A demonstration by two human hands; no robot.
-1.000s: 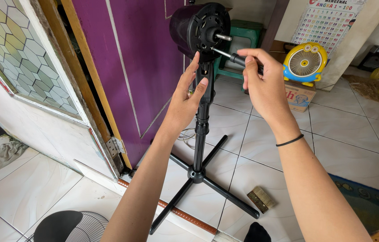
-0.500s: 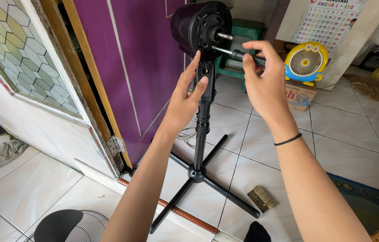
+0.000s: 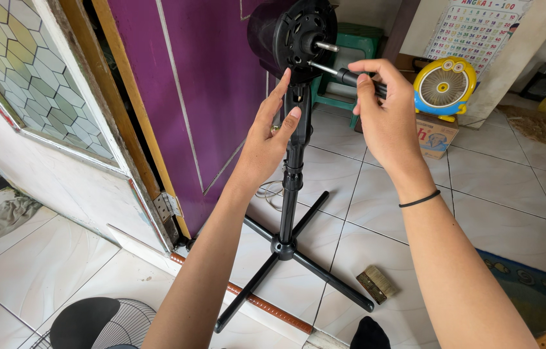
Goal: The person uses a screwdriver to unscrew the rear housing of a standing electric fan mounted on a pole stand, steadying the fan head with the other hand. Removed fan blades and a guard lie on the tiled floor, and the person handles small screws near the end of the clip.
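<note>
Now, by parts:

Right hand: the right hand grips the black handle of a screwdriver, fingers curled around it, with the metal shaft pointing left into the front of the fan motor housing.

Left hand: the left hand is open, fingers straight and pointing up, pressed against the upper part of the fan pole just under the motor housing; it steadies rather than clasps.

Fan motor housing: black, round, without blade or grille, its bare spindle sticking out toward the right; it sits atop the pole, above both hands and between them.

Stand base: the cross-shaped black base rests on the white tiled floor, below the forearms.

Door: a purple door stands right behind the fan, at the left.

Floor items: a small brush lies near one base leg; a fan grille lies at the bottom left edge.

Background: a yellow toy-like small fan sits on a cardboard box; a green plastic stool stands behind the housing.
</note>
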